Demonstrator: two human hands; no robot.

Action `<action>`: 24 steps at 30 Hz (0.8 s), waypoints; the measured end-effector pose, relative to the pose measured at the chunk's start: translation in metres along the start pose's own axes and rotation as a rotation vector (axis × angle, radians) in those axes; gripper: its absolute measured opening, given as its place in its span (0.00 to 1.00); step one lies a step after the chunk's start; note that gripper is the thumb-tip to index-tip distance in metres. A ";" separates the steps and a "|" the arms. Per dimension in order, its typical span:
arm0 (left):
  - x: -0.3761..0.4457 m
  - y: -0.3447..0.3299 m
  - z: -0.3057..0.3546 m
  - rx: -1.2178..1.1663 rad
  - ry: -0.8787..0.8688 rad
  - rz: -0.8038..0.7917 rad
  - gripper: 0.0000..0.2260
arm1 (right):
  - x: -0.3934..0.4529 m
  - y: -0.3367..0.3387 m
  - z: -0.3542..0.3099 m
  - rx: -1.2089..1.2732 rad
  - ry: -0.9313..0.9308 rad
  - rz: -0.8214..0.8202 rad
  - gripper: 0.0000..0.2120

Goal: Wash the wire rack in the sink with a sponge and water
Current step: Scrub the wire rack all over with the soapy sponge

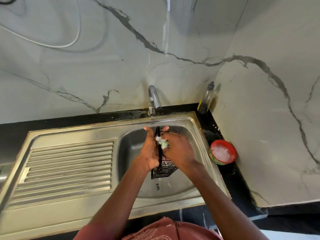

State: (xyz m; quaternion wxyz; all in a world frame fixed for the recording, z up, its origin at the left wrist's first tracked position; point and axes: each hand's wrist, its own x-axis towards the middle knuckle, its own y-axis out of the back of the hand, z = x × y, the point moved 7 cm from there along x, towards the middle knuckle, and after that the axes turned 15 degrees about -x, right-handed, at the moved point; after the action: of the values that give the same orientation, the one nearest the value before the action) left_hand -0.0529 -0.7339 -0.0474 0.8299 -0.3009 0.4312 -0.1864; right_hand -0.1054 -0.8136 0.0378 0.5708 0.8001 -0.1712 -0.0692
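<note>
One wire rack [164, 168] being scrubbed over one sink [194, 122]
Left hand [150, 153] is gripping the rack's frame; right hand [178, 149] is pinching one soapy sponge [162, 142] against it

Around the basin: counter clutter and marble wall

A clear bottle [207, 97] stands in the black counter's [232, 181] back corner; a red tub [222, 152] of white foam sits nearer, against the veined wall [103, 66]. A white cable [52, 45] loops top left.
</note>
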 end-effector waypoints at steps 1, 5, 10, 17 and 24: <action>0.001 0.003 0.002 -0.025 0.003 -0.018 0.44 | -0.003 0.001 0.003 0.030 -0.028 -0.001 0.15; 0.003 0.000 -0.002 -0.056 0.053 -0.091 0.45 | 0.015 0.016 0.018 0.136 -0.163 0.170 0.23; 0.000 -0.011 0.001 -0.041 -0.048 -0.080 0.40 | 0.018 0.011 -0.001 0.086 -0.159 0.163 0.11; 0.002 -0.002 0.003 -0.208 -0.028 -0.099 0.44 | -0.004 0.013 0.001 0.008 -0.138 0.015 0.08; -0.005 -0.017 -0.002 -0.154 -0.043 -0.153 0.44 | 0.025 0.030 -0.004 -0.033 -0.112 0.141 0.18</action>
State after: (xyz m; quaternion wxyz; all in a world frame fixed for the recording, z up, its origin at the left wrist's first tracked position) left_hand -0.0582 -0.7439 -0.0340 0.7966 -0.4000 0.4022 -0.2090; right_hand -0.0872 -0.8275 0.0688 0.5770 0.7712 -0.2577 -0.0764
